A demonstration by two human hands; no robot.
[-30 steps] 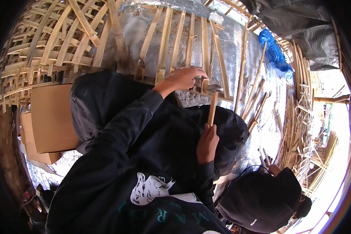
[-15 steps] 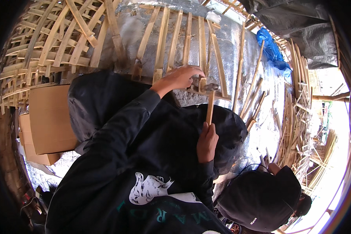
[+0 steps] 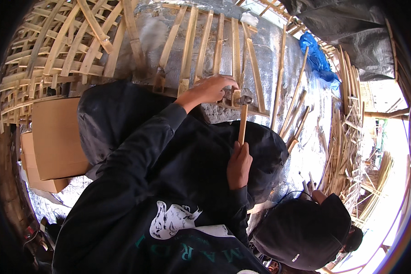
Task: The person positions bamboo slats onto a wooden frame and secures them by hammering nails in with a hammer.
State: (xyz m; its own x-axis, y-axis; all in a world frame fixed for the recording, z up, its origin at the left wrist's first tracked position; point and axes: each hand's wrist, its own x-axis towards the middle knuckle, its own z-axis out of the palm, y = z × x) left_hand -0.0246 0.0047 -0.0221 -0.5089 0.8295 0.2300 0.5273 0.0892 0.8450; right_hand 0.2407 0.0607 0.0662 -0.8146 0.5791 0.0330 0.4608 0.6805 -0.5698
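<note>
My right hand [image 3: 239, 169] is wrapped around the wooden handle of a hammer [image 3: 243, 123]. The hammer's metal head is up beside the near end of a bamboo slat [image 3: 236, 43], against it or very close. My left hand [image 3: 209, 89] reaches across from the left, its fingers curled and closed at that same slat end. What they pinch is hidden. Several other slats lie side by side, with their near ends along a crosswise strip [image 3: 255, 111] just beyond my knees.
Woven bamboo lattice [image 3: 84, 50] rises at the far left, above cardboard boxes [image 3: 59, 137]. A person in black [image 3: 306, 233] sits close on my right. Blue plastic [image 3: 317, 61] and piled bamboo strips [image 3: 340, 155] lie farther right, on and beside a silvery sheet [image 3: 310, 132].
The hammer head has shifted slightly left and up toward the slat's end, and my right hand has moved a little left with it. My left hand stays at nearly the same spot.
</note>
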